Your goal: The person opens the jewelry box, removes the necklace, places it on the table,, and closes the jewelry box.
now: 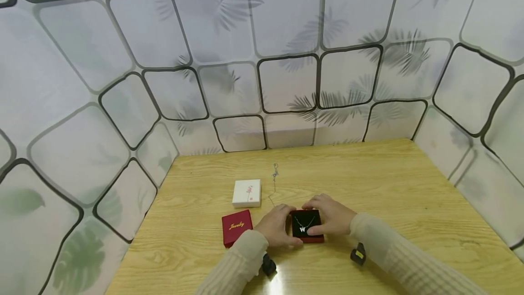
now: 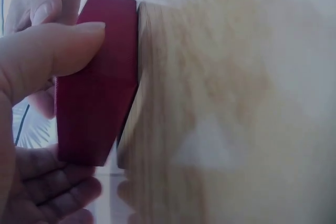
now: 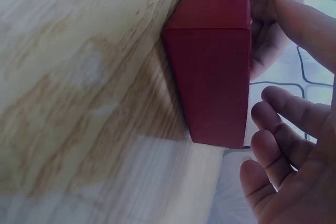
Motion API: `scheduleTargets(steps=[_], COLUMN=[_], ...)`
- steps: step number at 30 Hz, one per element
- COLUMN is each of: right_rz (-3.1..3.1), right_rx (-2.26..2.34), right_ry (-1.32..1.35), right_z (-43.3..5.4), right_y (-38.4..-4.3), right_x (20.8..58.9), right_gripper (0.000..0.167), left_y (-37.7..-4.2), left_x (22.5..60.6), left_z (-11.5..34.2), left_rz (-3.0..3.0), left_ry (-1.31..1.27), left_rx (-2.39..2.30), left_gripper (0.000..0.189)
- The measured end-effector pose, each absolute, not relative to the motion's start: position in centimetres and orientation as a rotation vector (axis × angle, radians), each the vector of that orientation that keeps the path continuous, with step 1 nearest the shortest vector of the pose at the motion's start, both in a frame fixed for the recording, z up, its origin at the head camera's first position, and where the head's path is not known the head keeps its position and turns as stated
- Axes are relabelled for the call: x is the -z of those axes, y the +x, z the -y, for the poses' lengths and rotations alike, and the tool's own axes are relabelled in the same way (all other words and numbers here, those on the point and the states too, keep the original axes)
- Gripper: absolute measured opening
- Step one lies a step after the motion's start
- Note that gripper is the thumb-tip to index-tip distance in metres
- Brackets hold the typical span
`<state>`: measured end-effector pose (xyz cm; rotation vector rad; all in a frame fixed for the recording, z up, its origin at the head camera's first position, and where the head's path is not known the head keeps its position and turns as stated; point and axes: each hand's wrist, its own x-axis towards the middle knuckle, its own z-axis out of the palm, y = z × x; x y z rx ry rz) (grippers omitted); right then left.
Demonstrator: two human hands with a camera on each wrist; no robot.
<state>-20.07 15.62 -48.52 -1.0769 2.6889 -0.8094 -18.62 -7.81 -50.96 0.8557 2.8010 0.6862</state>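
Note:
A small red jewelry box (image 1: 313,240) sits on the table with its lid off and a black insert facing up. On the insert lies a silver necklace (image 1: 302,229) with a butterfly-like pendant. My left hand (image 1: 275,227) grips the box from the left; in the left wrist view its thumb (image 2: 79,48) presses the red side (image 2: 100,93). Over the box's right part is my right hand (image 1: 333,217), thumb above the insert beside the pendant. In the right wrist view, its loosely bent fingers (image 3: 278,145) stand apart from the red box (image 3: 212,82).
Left of the left hand lies a red lid (image 1: 236,227) with gold "Jewelry" lettering. A white box (image 1: 247,192) with a pink flower print rests behind it. Near the middle of the wooden table (image 1: 368,172), a thin silver chain (image 1: 275,174) stretches toward the back. Patterned curtains surround the table.

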Motion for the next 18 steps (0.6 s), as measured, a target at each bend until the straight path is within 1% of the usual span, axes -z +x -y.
scheduleTargets(steps=[5, 11, 18], right_rz=[-2.705, -2.738, -2.791], right_rx=[0.765, 0.729, 0.636], right_ry=[-1.124, -1.151, -1.199], right_z=[-15.2, -15.1, -14.8], right_y=[-20.1, -20.1, -20.2], right_x=[48.6, 48.7, 48.7], right_gripper=[0.063, 0.059, 0.060], left_y=[-18.6, -18.4, -18.2], left_x=[51.3, 50.7, 50.2], left_z=[8.0, 8.0, 7.8], left_rz=[-2.843, -2.842, -2.844], left_ry=[0.901, 0.873, 0.839], left_rx=[-0.728, -0.759, -0.808], left_gripper=[0.084, 0.087, 0.086])
